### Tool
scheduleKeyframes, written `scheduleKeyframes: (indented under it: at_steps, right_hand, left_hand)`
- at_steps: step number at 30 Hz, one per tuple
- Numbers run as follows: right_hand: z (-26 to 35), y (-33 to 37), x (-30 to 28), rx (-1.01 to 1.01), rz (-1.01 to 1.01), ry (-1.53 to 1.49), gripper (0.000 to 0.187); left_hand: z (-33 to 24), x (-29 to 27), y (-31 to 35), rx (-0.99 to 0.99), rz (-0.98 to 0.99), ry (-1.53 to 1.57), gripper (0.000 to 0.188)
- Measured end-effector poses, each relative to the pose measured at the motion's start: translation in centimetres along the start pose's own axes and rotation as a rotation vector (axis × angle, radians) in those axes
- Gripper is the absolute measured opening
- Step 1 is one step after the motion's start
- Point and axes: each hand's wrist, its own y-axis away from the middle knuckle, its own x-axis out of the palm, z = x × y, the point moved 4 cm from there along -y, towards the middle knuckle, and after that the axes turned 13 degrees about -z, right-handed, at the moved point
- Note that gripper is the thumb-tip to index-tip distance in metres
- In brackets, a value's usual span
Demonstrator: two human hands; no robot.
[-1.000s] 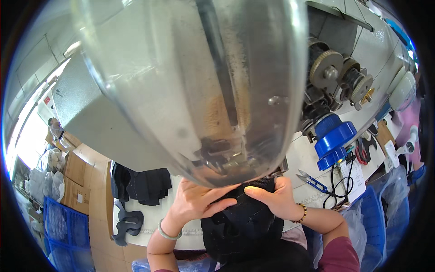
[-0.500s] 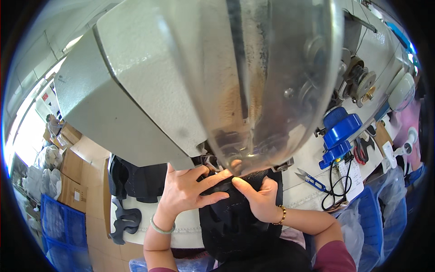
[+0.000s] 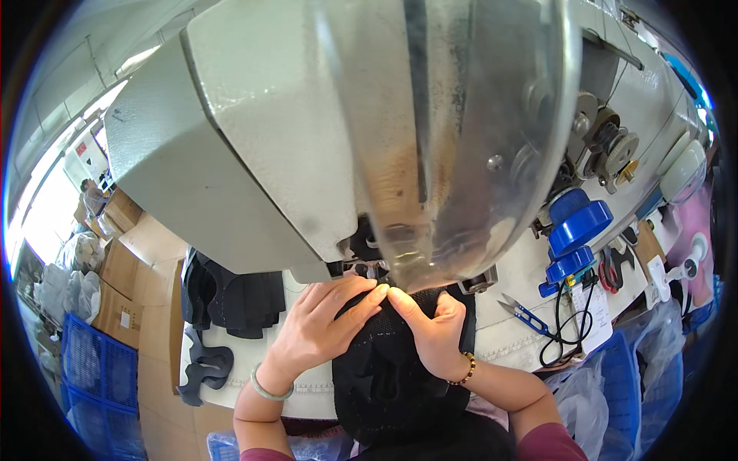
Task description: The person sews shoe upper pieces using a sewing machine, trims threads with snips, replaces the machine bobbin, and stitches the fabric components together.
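A black fabric piece with a mesh section (image 3: 377, 392) lies under the head of a sewing machine (image 3: 254, 161) and hangs toward me over the table's near edge. My left hand (image 3: 315, 326) grips its far edge beside the needle area, thumb and fingers drawn together. From the other side my right hand (image 3: 437, 338) pinches the same edge, its thumb tip meeting the left thumb. The right fingers are partly hidden beneath the fabric. A cloudy clear guard (image 3: 492, 154) covers the needle from above.
Stacked black fabric pieces (image 3: 246, 303) and a grey cut piece (image 3: 206, 365) lie at left. To the right are blue thread snips (image 3: 526, 315), a black cord (image 3: 565, 338), red-handled scissors (image 3: 611, 269) and a blue bin (image 3: 621, 384). Cardboard boxes (image 3: 119, 284) and blue crates (image 3: 96, 361) stand far left.
My left thumb has moved up and in, closing toward its fingers and meeting the right thumb. The left index finger has drawn back from under the guard. The view has shifted slightly.
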Motion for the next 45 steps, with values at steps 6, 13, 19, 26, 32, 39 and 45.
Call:
scheduleKeyframes:
  at_steps: [6,13,19,26,32,39,45]
  right_hand:
    - [0.3,-0.1,0.0,0.02,-0.039,-0.111,0.015]
    - [0.9,0.6,-0.6,0.287,0.102,0.023,0.012]
    - [1.1,0.7,-0.1,0.334,0.269,0.004,0.025]
    - [0.7,0.1,-0.5,0.29,0.235,-0.072,0.028]
    - [0.5,-0.2,-1.1,0.302,0.202,-0.094,0.022]
    - [0.8,0.0,-1.1,0.285,0.167,-0.096,0.018]
    - [0.5,-0.4,-1.5,0.338,0.079,-0.118,0.019]
  left_hand:
    - [0.2,0.4,0.1,-0.049,-0.012,0.012,0.027]
    - [0.0,0.8,-0.4,-0.032,-0.056,-0.058,0.026]
    - [-0.3,1.1,0.1,0.033,-0.079,-0.144,0.021]
    - [-1.5,1.4,-0.8,0.133,-0.14,-0.212,0.023]
    - [-1.8,2.4,-0.2,0.16,-0.118,-0.273,0.025]
    - [-2.8,2.0,-0.6,0.157,-0.114,-0.281,0.029]
    - [-3.8,1.8,-1.2,0.227,0.074,-0.364,0.034]
